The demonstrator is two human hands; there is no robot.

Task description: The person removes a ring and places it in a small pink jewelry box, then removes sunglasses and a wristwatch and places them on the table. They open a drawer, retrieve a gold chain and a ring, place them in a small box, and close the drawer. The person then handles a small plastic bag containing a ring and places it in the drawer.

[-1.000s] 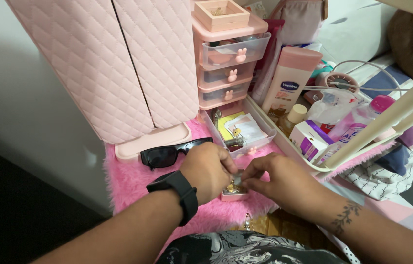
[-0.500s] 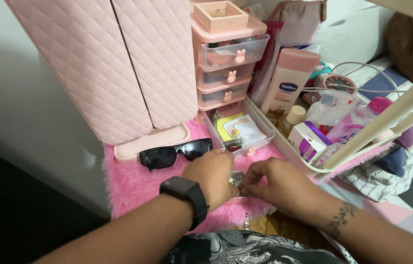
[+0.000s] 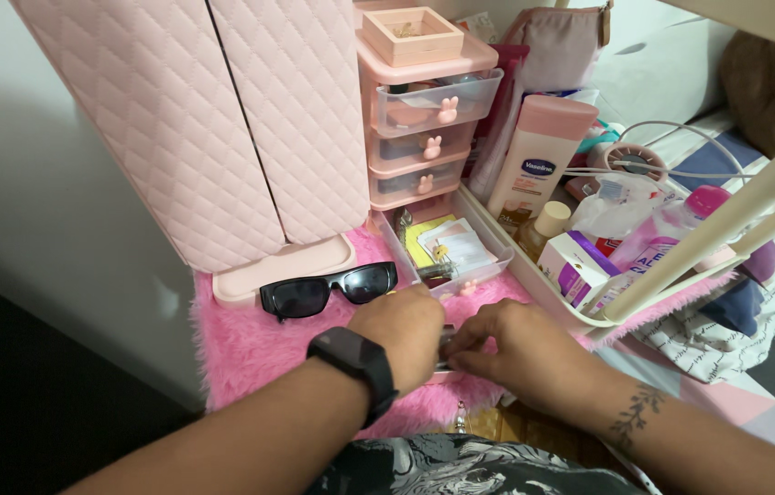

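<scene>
**Two hands meet over a small item on pink fur**

On the fluffy pink mat (image 3: 250, 344), the left hand (image 3: 403, 332), a black watch (image 3: 357, 359) on its wrist, and the right hand (image 3: 511, 344) close together from both sides on a small metallic item (image 3: 446, 341) pinched between their fingertips; what it is cannot be told. Just behind the left hand lie black sunglasses (image 3: 328, 288). Beyond them a clear pulled-out drawer (image 3: 447, 249) holds papers, before a pink mini drawer unit (image 3: 424, 110). To the right a cream tray (image 3: 534, 275) carries a lotion bottle (image 3: 532, 156) and a purple-and-white box (image 3: 573, 266). A quilted pink case (image 3: 213, 119) stands at the left.
</scene>
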